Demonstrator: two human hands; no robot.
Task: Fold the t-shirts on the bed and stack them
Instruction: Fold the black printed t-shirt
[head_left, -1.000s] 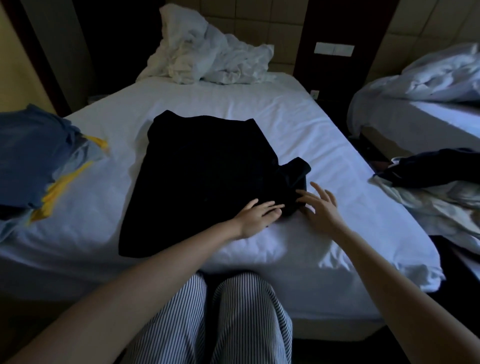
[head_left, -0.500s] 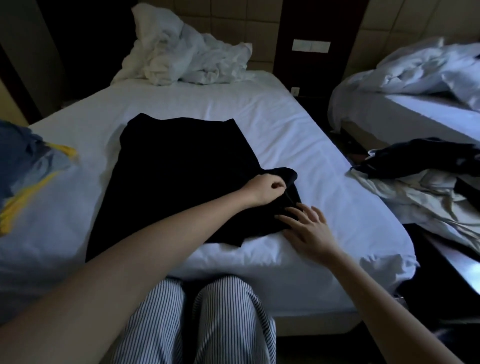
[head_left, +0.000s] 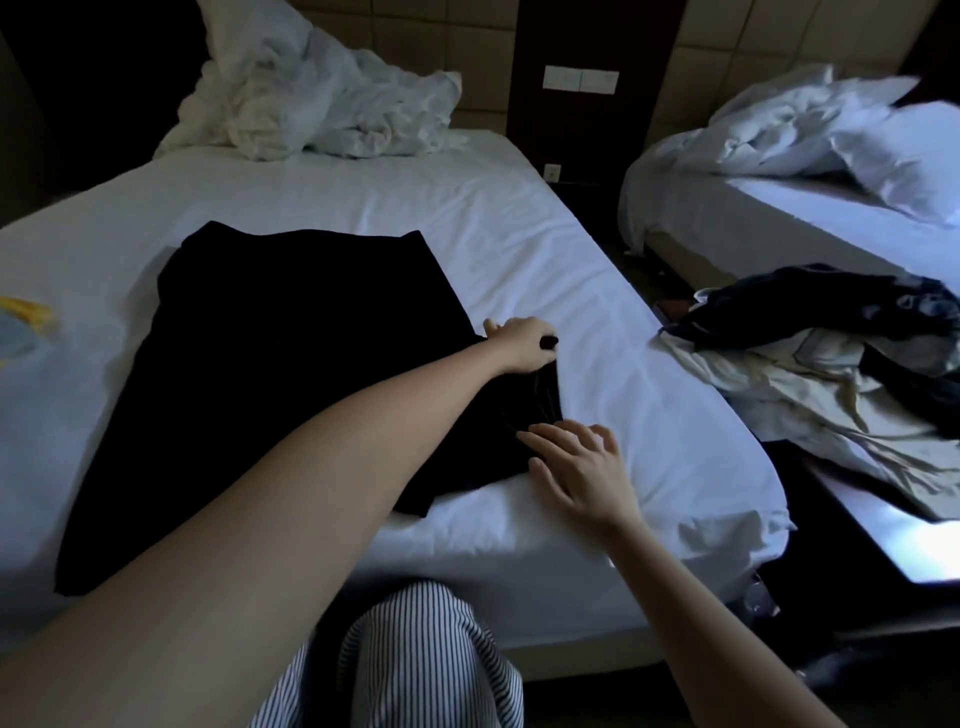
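Where the white sheet of the bed (head_left: 519, 249) is seen in dim light, a black t-shirt (head_left: 291, 364) is laid flat on it, stretching from the middle of the bed to the near edge, with its right side not far from the bed's right edge. The shirt's right border is grasped by the left hand (head_left: 522, 345), whose fingers are curled round a bunch of the dark cloth; the left forearm is stretched across the shirt from the lower left. Just nearer, the right hand (head_left: 576, 467) is held released, its fingers straight and spread, with the fingertips touching the gathered cloth at the shirt's near right corner and the palm over the sheet.

Striped trousers (head_left: 415, 660) are seen below the bed's near edge. Crumpled white bedding (head_left: 322, 98) is heaped at the far edge. A blue and yellow garment (head_left: 21, 322) is cut off at the bed's left edge. A pale switch plate (head_left: 581, 79) is fixed to the dark wall panel behind. Across a dark gap on the right, a second bed (head_left: 779, 208) is seen, and nearer than it a heap of dark and pale clothes (head_left: 805, 364) is piled.
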